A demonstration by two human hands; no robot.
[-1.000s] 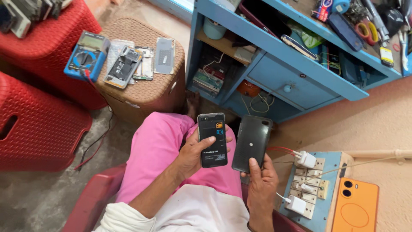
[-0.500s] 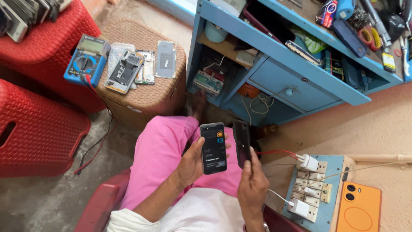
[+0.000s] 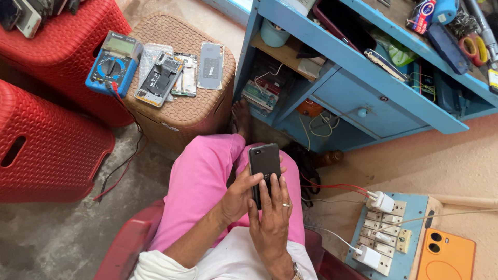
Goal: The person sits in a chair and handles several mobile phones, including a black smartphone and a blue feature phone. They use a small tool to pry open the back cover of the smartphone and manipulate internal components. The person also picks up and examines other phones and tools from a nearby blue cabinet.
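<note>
Near the middle of the view, over a lap in pink trousers (image 3: 199, 186), both hands close on one black phone (image 3: 264, 162) held upright with its dark back toward the camera. The left hand (image 3: 239, 196) wraps its lower left edge, thumb across the back; the right hand (image 3: 271, 220), a ring on one finger, lies flat over the lower half with its fingers curled lightly against it.

The person sits on a red chair (image 3: 127, 246) above a rough grey concrete floor (image 3: 62, 238). At about 11 o'clock from the phone stands a brown woven stool (image 3: 184, 111), serving as a small counter — on it lie a blue multimeter (image 3: 113, 62), an opened phone body (image 3: 158, 78) and a grey phone back panel (image 3: 210, 65). Red and black test leads (image 3: 127, 155) trail from the meter down to the floor. Two red plastic stools (image 3: 46, 150) fill the 9 to 10 o'clock side.

At 1 o'clock rises a blue wooden cabinet (image 3: 363, 109) with a knobbed drawer, its shelves crowded with tools, tape rolls and wires. At 4 o'clock a switch-and-socket board (image 3: 386, 233) carries two white chargers — just beside it lies an orange phone (image 3: 446, 256), camera side up.
</note>
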